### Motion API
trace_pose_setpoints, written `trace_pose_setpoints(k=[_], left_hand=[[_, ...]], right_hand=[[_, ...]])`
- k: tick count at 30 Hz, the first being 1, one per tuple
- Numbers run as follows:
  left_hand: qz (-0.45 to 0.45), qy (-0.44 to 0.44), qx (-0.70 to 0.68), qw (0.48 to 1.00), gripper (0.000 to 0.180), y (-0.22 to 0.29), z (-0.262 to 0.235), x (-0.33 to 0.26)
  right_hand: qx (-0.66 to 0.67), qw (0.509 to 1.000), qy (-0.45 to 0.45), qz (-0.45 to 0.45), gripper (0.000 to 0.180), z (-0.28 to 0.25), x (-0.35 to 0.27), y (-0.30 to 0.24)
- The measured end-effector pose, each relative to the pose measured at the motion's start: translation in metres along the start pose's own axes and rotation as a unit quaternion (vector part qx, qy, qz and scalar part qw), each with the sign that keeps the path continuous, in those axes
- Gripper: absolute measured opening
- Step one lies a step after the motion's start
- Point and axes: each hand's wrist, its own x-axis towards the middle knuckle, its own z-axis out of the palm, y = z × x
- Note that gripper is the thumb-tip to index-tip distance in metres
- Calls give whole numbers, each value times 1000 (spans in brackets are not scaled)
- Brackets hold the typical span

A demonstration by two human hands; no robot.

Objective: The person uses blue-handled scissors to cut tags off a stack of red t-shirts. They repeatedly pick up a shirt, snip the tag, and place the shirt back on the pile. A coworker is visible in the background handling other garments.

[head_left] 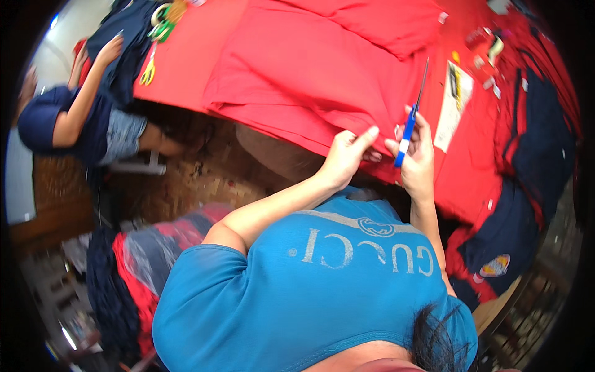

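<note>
A large red cloth (297, 68) lies spread over the table in front of me. At its near edge, my left hand (344, 157) is closed with thumb and fingers pinching the red cloth. Blue-handled scissors (406, 137) are in my right hand (419, 162), their dark blades pointing up and away over the cloth. The right fingers are wrapped round the handles, close to the cloth's edge. A small gap separates my two hands, and part of the left fingertips is hidden against the red fabric.
Yellow-handled scissors (147, 75) and tape rolls (162, 30) lie at the table's far left. A white strip (454, 105) bearing a dark pen-like tool is right of my hands. Navy and red garments (545, 136) heap at the right. Another person (74, 124) works at the left.
</note>
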Motion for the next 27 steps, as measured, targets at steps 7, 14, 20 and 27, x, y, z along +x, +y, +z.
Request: trace_pose_setpoints(k=[7, 14, 20, 27], left_hand=[[172, 217, -306, 911, 50, 96, -121, 49], [309, 166, -253, 902, 68, 123, -217, 27], [285, 148, -265, 909, 81, 144, -221, 13], [165, 250, -52, 953, 43, 158, -229, 3]], right_hand=[[-76, 973, -168, 139, 59, -59, 11, 29], [-175, 928, -276, 181, 54, -65, 34, 35], [-292, 895, -300, 153, 52, -50, 38, 27], [-196, 952, -154, 178, 56, -51, 25, 11]])
